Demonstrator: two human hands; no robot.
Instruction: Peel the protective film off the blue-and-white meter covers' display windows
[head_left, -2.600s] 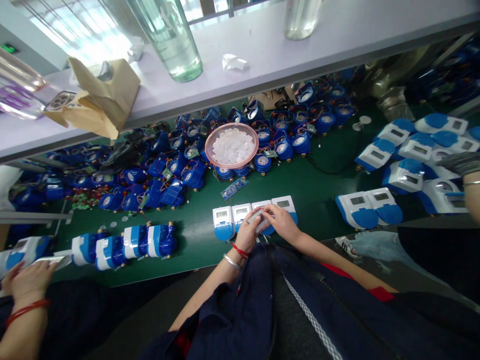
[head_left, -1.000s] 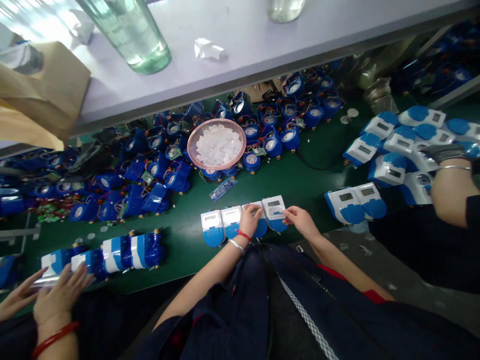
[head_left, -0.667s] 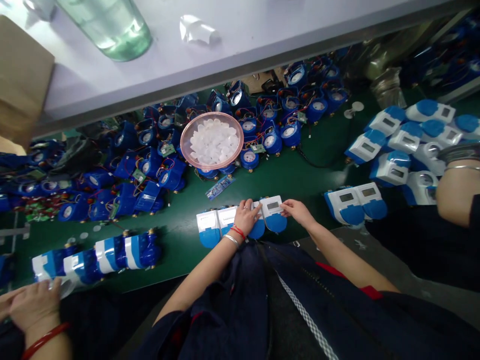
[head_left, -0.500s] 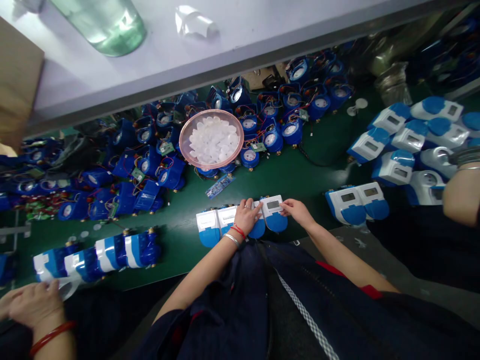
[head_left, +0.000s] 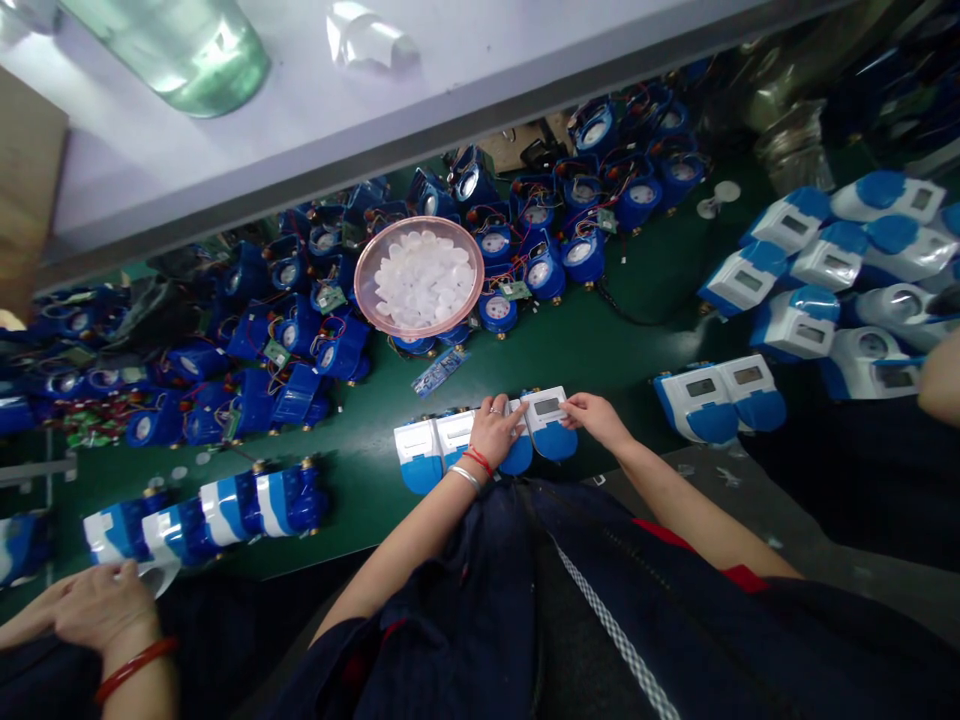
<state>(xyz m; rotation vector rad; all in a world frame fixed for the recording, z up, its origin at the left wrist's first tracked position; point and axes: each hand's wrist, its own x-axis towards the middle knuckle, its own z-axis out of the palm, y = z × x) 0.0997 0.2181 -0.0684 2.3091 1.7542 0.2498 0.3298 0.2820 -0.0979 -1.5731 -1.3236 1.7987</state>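
A short row of white-and-blue water meters stands on the green bench before me. My left hand (head_left: 494, 433) lies over the middle of the row, fingers apart, covering part of a meter (head_left: 516, 455). Its fingertips reach toward the rightmost water meter (head_left: 553, 438), which has a grey display window. At the right edge of that display, my right hand (head_left: 598, 421) has thumb and forefinger pinched together. Whatever is between those fingertips is too small to make out. The leftmost meter of the row (head_left: 420, 455) is untouched.
A pink bowl of clear plastic caps (head_left: 365, 315) stands behind the row, near a small blue strip (head_left: 440, 372). Open blue meters (head_left: 541, 272) crowd the back. Finished-looking meters (head_left: 795, 322) are at right. A co-worker's hands (head_left: 105, 605) are at left. A shelf (head_left: 300, 120) overhangs the bench.
The view has shifted slightly. My two hands stay in nearly the same place on the row. The co-worker's hands at left have moved a little to the right.
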